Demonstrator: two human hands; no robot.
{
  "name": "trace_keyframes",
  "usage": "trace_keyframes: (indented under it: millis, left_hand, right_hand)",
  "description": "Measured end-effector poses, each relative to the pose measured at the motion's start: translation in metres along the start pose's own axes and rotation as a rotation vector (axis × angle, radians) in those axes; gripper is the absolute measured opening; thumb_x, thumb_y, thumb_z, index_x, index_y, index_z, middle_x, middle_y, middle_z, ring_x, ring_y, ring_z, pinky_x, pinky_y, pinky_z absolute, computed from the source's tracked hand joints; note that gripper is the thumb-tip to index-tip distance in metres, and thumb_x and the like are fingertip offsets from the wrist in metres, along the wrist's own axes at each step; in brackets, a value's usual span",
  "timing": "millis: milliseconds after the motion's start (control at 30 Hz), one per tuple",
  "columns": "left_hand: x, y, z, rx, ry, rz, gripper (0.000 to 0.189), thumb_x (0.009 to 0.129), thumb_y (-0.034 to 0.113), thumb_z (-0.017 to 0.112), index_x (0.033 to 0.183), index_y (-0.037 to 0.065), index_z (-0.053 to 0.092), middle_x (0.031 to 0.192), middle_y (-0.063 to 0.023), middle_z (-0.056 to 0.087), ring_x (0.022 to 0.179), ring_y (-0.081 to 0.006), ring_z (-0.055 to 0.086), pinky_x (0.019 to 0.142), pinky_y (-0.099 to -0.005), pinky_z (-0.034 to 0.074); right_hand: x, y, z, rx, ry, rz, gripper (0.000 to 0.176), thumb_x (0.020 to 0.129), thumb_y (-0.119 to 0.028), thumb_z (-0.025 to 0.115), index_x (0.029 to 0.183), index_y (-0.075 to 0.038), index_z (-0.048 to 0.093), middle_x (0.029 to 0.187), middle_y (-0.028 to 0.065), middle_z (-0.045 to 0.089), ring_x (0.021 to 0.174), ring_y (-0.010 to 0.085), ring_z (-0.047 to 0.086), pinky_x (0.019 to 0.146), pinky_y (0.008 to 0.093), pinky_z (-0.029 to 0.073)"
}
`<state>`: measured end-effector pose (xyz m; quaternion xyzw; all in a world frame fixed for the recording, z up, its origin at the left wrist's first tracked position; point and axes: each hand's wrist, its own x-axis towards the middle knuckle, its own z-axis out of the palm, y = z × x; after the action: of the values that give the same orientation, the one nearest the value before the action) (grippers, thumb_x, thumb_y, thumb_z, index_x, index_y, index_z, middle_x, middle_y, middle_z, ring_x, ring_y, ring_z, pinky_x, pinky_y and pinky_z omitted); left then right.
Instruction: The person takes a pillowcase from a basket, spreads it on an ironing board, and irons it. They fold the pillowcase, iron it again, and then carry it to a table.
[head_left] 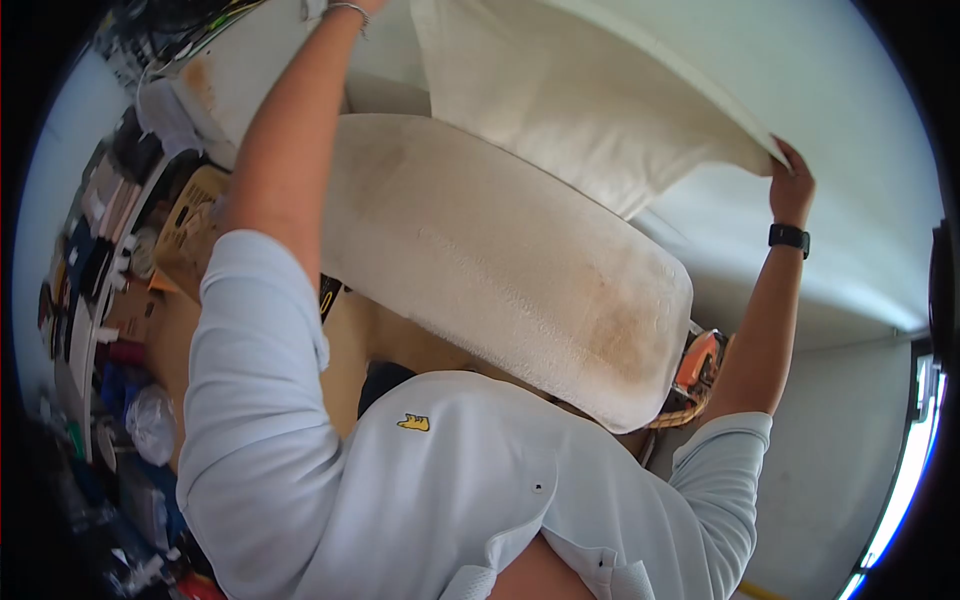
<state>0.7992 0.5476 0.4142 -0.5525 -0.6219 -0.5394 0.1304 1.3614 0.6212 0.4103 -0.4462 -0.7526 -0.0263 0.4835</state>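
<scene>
Your white shirt (pixel 440 500) fills the near side; past it is the ironing board (pixel 470 240), and the cream cloth (pixel 560 95) hangs over its far side, lower hem by the board's far edge. Can't confirm hem contact. Your right hand (pixel 793 180) pinches 1 edge of the cloth. Your left hand (pixel 368 4) is mostly cut off at the top, so I can't tell its grip. Risks, my read: that right pinch is narrow, so a hard tug could slip it and drop that side. Brown marks (pixel 620 340) on the cover could rub off if they're loose. Orange iron (pixel 700 358) sits by the board's right end, your right forearm (pixel 757 340) just beside it: burn risk if hot, can't tell. Low swing could also catch the iron. Left-wrist bracelet (pixel 352 10) could snag weave.
</scene>
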Motion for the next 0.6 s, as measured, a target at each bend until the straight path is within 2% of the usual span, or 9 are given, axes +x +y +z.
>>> trace_keyframes:
  millis: [100,167,200,233,300,367,433,533,600]
  left_hand:
    - [0.014,0.023,-0.05,-0.105,0.22,0.075,0.009,0.085,0.003,0.055,0.092,0.004,0.059,0.079,-0.0084,0.061,0.076,-0.0188,0.058,0.07,-0.0312,0.045]
    - [0.018,-0.002,-0.089,-0.356,0.23,0.245,0.011,0.087,0.006,0.055,0.096,0.006,0.061,0.079,-0.0065,0.06,0.075,-0.0151,0.055,0.069,-0.0297,0.044]
    - [0.014,-0.017,-0.108,-0.493,0.216,0.263,0.012,0.09,0.012,0.056,0.1,0.008,0.061,0.081,-0.007,0.061,0.074,-0.0154,0.055,0.068,-0.0298,0.044]
    - [0.006,-0.029,-0.125,-0.631,0.196,0.278,0.014,0.092,0.018,0.056,0.103,0.011,0.061,0.083,-0.0076,0.061,0.073,-0.0157,0.055,0.068,-0.03,0.045]
    - [-0.02,-0.037,-0.16,-0.725,0.182,0.17,0.018,0.083,0.006,0.064,0.101,0.003,0.061,0.101,-0.0061,0.063,0.092,-0.0141,0.059,0.079,-0.0269,0.046]
    - [-0.066,-0.029,-0.195,-0.796,0.142,0.155,0.018,0.088,0.008,0.061,0.104,0.0,0.06,0.094,-0.0005,0.06,0.085,-0.0077,0.057,0.072,-0.0201,0.045]
    - [-0.104,-0.062,-0.227,-0.808,0.027,0.162,0.02,0.089,0.011,0.061,0.106,0.001,0.058,0.1,-0.0035,0.058,0.087,-0.012,0.057,0.074,-0.0254,0.048]
    - [-0.179,-0.079,-0.261,-0.839,-0.17,0.16,0.028,0.086,0.022,0.065,0.1,0.0,0.054,0.098,-0.0061,0.055,0.085,-0.0153,0.056,0.074,-0.0301,0.049]
    - [-0.221,-0.085,-0.282,-0.834,-0.399,0.072,0.031,0.083,0.026,0.069,0.094,0.001,0.053,0.09,-0.0058,0.055,0.081,-0.0151,0.056,0.073,-0.0299,0.049]
  right_hand:
    - [-0.01,-0.056,-0.047,0.104,0.193,-0.027,0.023,0.085,-0.003,0.058,0.106,-0.003,0.067,0.1,0.0053,0.068,0.092,0.0113,0.061,0.084,0.0247,0.046]
    - [-0.035,-0.098,-0.076,0.189,0.25,-0.055,0.027,0.085,0.003,0.054,0.109,0.0,0.065,0.107,0.008,0.066,0.099,0.014,0.059,0.089,0.0259,0.044]
    - [-0.052,-0.113,-0.089,0.337,0.254,-0.107,0.024,0.085,0.004,0.057,0.108,0.002,0.064,0.106,0.0092,0.066,0.097,0.0138,0.06,0.086,0.0257,0.046]
    - [-0.071,-0.132,-0.101,0.291,0.286,-0.12,0.023,0.085,0.005,0.056,0.107,0.003,0.063,0.107,0.0117,0.065,0.099,0.0161,0.06,0.087,0.027,0.046]
    - [-0.114,-0.147,-0.125,0.383,0.317,-0.073,0.022,0.085,0.005,0.056,0.107,0.004,0.062,0.109,0.0143,0.064,0.1,0.0185,0.06,0.089,0.0285,0.046]
    - [-0.166,-0.155,-0.146,0.537,0.302,0.013,0.022,0.085,0.007,0.053,0.106,0.006,0.059,0.111,0.0179,0.061,0.103,0.0236,0.059,0.092,0.0326,0.046]
    - [-0.217,-0.174,-0.153,0.661,0.168,-0.012,0.022,0.087,-0.003,0.055,0.107,0.005,0.056,0.11,0.0176,0.06,0.104,0.0279,0.058,0.096,0.0398,0.045]
    - [-0.285,-0.22,-0.146,0.685,0.056,0.106,0.017,0.083,-0.011,0.06,0.096,0.0,0.056,0.098,0.0155,0.061,0.093,0.0288,0.06,0.096,0.0531,0.041]
    - [-0.325,-0.231,-0.145,0.692,-0.001,0.206,0.018,0.081,-0.013,0.063,0.092,0.0,0.056,0.091,0.0143,0.061,0.091,0.0277,0.06,0.094,0.0518,0.043]
